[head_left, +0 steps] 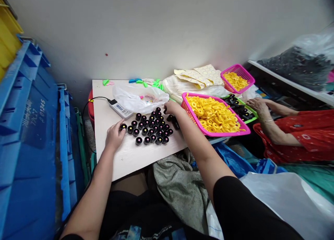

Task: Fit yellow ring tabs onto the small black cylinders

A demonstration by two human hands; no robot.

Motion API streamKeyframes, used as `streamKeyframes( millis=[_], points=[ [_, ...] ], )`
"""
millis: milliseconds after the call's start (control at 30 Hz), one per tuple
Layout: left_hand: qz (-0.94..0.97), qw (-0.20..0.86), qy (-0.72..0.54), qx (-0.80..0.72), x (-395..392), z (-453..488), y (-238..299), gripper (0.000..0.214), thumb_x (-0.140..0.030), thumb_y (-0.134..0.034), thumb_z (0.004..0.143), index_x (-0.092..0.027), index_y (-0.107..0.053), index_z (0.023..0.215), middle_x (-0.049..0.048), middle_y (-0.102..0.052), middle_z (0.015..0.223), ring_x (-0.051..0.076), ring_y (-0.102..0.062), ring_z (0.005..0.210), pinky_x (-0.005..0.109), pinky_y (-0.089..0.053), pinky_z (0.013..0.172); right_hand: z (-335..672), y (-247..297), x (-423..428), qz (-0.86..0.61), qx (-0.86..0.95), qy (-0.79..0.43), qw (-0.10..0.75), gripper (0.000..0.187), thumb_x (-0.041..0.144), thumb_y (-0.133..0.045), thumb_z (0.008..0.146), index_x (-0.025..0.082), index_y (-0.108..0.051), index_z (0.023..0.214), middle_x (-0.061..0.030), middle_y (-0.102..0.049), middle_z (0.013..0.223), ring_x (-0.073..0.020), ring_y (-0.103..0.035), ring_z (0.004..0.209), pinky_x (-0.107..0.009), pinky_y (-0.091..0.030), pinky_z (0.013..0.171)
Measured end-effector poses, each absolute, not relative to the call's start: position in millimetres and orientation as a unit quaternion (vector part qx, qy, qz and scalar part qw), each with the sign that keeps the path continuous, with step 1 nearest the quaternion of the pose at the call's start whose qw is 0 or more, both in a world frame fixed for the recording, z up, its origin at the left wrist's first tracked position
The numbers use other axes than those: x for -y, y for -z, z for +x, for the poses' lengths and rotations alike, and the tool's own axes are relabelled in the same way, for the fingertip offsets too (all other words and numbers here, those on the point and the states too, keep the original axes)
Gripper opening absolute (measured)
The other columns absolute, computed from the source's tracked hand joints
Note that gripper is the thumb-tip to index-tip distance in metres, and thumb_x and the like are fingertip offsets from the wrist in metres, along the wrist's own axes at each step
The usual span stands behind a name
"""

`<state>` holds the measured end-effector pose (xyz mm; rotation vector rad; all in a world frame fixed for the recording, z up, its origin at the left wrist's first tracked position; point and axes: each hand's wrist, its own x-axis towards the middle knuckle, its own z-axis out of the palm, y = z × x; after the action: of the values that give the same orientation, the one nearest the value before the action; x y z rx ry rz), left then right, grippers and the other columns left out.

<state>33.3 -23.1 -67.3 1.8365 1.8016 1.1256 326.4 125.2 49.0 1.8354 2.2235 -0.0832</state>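
Several small black caps (pixel 152 127), some with yellow centres, stand grouped on a white board (pixel 125 153). My left hand (pixel 114 135) rests at the group's left end, its fingers closed on one black cap (pixel 123 126). My right hand (pixel 172 109) lies at the group's far right, fingers curled over more black caps by a pink basket (pixel 216 133) full of yellow rings (pixel 212 112).
Blue crates (pixel 28 135) are stacked on the left. On the board lie a white device with a cable (pixel 120 109) and a clear plastic bag (pixel 139 97). Another person in red (pixel 300 135) works at the right, near a second pink basket (pixel 238 78).
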Motion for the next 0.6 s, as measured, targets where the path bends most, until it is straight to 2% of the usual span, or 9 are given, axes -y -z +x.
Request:
streamKeyframes(
  millis=[100,200,267,400,500,600],
  points=[
    [0.647,0.168,-0.396,-0.630,23.5,33.3,66.8,0.049,-0.034,-0.045,0.085,-0.020,-0.057,0.131,0.0077,-0.068,0.118,0.026,-0.060,0.112,0.041,-0.041,0.103,321.6,-44.3,-129.4,0.619,-0.766,0.061,0.162,0.047,0.016,-0.074,0.070,0.020,-0.067,0.116,-0.0091,-0.068,0.119,-0.0222,-0.065,0.103,-0.025,-0.048,0.084],
    [0.643,0.173,-0.397,-0.631,24.3,33.8,65.8,0.050,-0.034,-0.045,0.085,-0.019,-0.057,0.131,0.0079,-0.067,0.118,0.027,-0.060,0.112,0.043,-0.040,0.104,320.7,-43.2,-130.8,0.609,-0.770,0.084,0.172,0.073,0.018,-0.076,0.070,0.022,-0.051,0.138,-0.0079,-0.063,0.131,-0.0200,-0.063,0.110,-0.022,-0.048,0.084],
    [0.642,0.177,-0.398,-0.631,24.7,34.2,65.1,0.050,-0.035,-0.045,0.085,-0.019,-0.057,0.131,0.0077,-0.067,0.118,0.027,-0.060,0.111,0.043,-0.040,0.105,323.2,-45.2,-131.1,0.608,-0.767,0.090,0.182,0.078,0.017,-0.075,0.071,0.022,-0.045,0.143,-0.0085,-0.061,0.134,-0.0193,-0.063,0.110,-0.021,-0.049,0.084],
    [0.641,0.180,-0.395,-0.634,24.8,34.7,64.3,0.050,-0.035,-0.045,0.085,-0.020,-0.057,0.131,0.0075,-0.067,0.119,0.027,-0.059,0.112,0.045,-0.040,0.104,332.2,-52.2,-133.1,0.623,-0.751,0.074,0.207,0.056,0.012,-0.070,0.076,0.019,-0.060,0.131,-0.0116,-0.067,0.125,-0.0223,-0.066,0.106,-0.025,-0.050,0.085],
    [0.642,0.178,-0.391,-0.634,24.8,34.7,64.5,0.049,-0.034,-0.045,0.085,-0.021,-0.057,0.131,0.0077,-0.066,0.121,0.027,-0.059,0.113,0.045,-0.039,0.105,335.6,-54.3,-132.4,0.642,-0.729,0.055,0.229,0.041,0.017,-0.073,0.076,0.016,-0.070,0.116,-0.0136,-0.073,0.109,-0.0266,-0.068,0.101,-0.030,-0.052,0.085],
    [0.644,0.174,-0.391,-0.634,24.8,34.6,65.0,0.049,-0.034,-0.045,0.085,-0.020,-0.057,0.131,0.0084,-0.066,0.121,0.027,-0.059,0.113,0.044,-0.040,0.104,331.6,-50.0,-125.8,0.659,-0.708,0.044,0.248,0.043,0.020,-0.081,0.069,0.015,-0.073,0.110,-0.0151,-0.074,0.101,-0.0297,-0.069,0.097,-0.035,-0.055,0.083]
  ],
)
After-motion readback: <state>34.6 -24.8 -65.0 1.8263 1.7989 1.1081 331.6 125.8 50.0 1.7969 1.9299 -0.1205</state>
